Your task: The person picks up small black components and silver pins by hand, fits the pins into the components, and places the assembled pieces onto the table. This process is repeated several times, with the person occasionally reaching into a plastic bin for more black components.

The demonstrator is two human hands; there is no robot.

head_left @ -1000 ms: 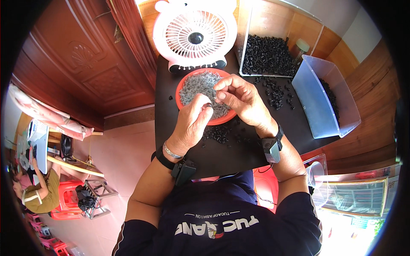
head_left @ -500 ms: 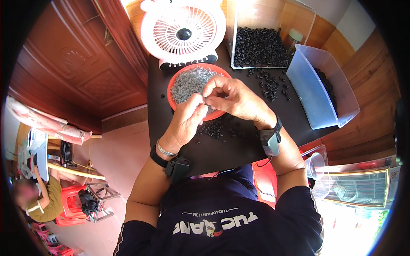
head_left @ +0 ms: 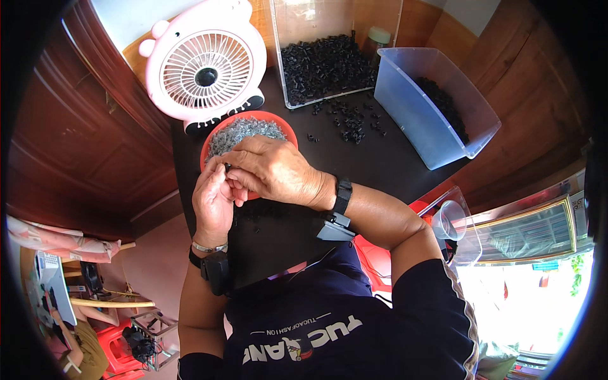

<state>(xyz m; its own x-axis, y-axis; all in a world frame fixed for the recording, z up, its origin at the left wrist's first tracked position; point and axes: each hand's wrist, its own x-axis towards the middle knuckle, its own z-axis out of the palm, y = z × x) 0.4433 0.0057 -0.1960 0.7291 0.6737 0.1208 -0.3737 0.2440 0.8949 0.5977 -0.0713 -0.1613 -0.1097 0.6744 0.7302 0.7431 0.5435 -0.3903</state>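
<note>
My left hand [head_left: 214, 201] is closed, its thumb and fingertips pinched at a small black plastic piece [head_left: 228, 168]. Over it bends my right hand [head_left: 273, 167], back upward, with its fingers curled in on the same piece so that both hands meet there. Below them sits a round red bowl [head_left: 290, 124] heaped with small shiny silver-grey parts [head_left: 244, 130]. The hands cover the near side of this bowl. Loose black pieces [head_left: 259, 212] lie on the dark table just in front of it, partly in shadow.
A pink fan [head_left: 206, 69] stands behind the bowl. Farther right are a clear bin [head_left: 288, 101] of black pieces and a bluish translucent box [head_left: 411, 117] holding more. Scattered black pieces [head_left: 351, 123] lie before the bin. Another person [head_left: 88, 345] sits at far left.
The whole view has shifted, so the table things now appear farther left. My right hand has rolled over with its back up, and my left palm shows more. A black piece now shows between the fingers.
</note>
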